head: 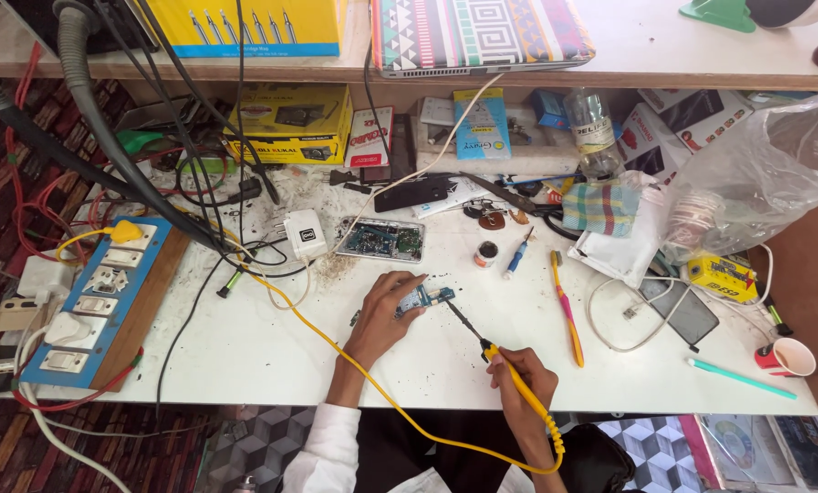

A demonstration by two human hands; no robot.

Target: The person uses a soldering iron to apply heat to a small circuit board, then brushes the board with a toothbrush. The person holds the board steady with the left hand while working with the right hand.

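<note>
Yellow plastic is what your right hand (518,370) is gripping: the handle of a yellow soldering iron with a dark metal shaft (493,351), its fingers wrapped closed around it while the thin tip is slanting up and left to touch the small blue-green circuit board (424,298). Your left hand (386,315) is lying on the white, scuffed table (272,356), its fingers pinched narrowly on the left edge of that board, which is sitting flat near the middle of the table, just in front of you. The iron's yellow cord (400,406) is looping under your wrist and running left toward the blue switchboard with white sockets (94,306). Beyond the board, an opened phone body with exposed green electronics (380,239) is lying beside a white charger plug (306,234). To the right, a yellow-and-pink toothbrush (567,309) and a small blue-handled screwdriver (518,253) are resting well apart from your hands.
</note>
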